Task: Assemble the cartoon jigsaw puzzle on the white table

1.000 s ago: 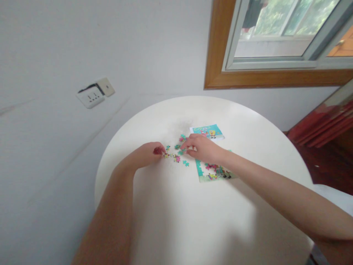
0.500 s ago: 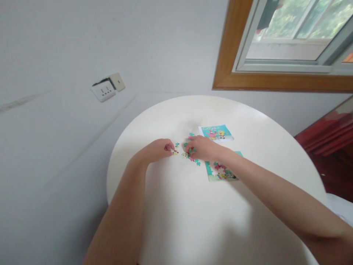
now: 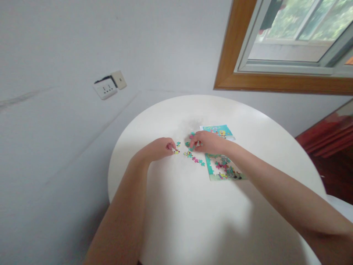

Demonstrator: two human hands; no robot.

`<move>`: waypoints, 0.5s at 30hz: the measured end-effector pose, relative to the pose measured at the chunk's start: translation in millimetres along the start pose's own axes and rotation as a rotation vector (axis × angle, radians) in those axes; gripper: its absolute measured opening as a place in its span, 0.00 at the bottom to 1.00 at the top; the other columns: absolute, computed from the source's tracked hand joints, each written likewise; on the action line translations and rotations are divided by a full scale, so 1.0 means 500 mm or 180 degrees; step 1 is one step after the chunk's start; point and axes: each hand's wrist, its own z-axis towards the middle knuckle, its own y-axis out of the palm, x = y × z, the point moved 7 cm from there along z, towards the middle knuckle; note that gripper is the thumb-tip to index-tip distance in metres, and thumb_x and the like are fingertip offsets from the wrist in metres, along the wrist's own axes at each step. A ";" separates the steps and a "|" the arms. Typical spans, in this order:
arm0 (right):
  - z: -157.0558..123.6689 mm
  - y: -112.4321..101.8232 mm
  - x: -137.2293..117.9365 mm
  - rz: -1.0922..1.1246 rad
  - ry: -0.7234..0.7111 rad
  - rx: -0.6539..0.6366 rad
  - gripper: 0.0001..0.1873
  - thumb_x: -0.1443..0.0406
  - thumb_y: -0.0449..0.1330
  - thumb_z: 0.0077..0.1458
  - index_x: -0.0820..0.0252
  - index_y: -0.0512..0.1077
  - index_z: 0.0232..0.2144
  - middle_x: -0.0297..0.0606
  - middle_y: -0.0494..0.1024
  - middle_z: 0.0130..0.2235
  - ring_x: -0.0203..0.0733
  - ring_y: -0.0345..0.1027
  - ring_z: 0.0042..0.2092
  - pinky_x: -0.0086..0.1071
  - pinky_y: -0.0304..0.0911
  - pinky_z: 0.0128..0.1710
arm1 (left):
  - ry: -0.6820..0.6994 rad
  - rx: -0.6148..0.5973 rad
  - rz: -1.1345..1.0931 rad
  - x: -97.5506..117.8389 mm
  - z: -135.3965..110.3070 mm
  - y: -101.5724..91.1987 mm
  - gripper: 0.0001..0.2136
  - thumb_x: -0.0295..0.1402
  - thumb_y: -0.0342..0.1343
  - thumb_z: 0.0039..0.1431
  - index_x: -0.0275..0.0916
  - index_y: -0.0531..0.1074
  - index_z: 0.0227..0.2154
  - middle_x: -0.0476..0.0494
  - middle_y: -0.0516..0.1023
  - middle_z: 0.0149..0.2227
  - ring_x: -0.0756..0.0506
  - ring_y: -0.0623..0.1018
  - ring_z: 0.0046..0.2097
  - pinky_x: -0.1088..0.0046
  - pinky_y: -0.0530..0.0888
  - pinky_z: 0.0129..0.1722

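Observation:
On the round white table (image 3: 193,213), my left hand (image 3: 158,148) rests with its fingers curled and pinches a small yellow puzzle piece (image 3: 175,151) at the fingertips. My right hand (image 3: 208,142) is closed in a pinch on a teal puzzle piece (image 3: 191,147) among several loose teal and pink pieces (image 3: 196,159) lying between the hands. A partly built puzzle board (image 3: 223,167) with a teal border lies just under my right wrist. A cartoon picture card (image 3: 217,130) lies beyond my right hand, partly hidden by it.
A white wall stands close behind the table, with a power socket (image 3: 106,88) and a switch at the left. A wood-framed window (image 3: 275,81) is at the upper right. Red fabric (image 3: 328,132) hangs off the table's right side.
My right hand has shifted a little up and right off the puzzle board, which now shows more. My left hand has stayed in its pinch. The camera view has drifted slightly.

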 end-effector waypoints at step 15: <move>0.055 0.024 0.011 0.0100 0.0000 0.0349 0.12 0.65 0.62 0.55 0.59 0.79 0.42 0.39 0.79 0.37 0.38 0.69 0.37 0.28 0.59 0.38 | 0.0010 0.0003 0.0003 0.001 -0.001 0.001 0.12 0.30 0.50 0.44 0.39 0.73 0.33 0.49 0.75 0.27 0.47 0.74 0.31 0.75 0.67 0.29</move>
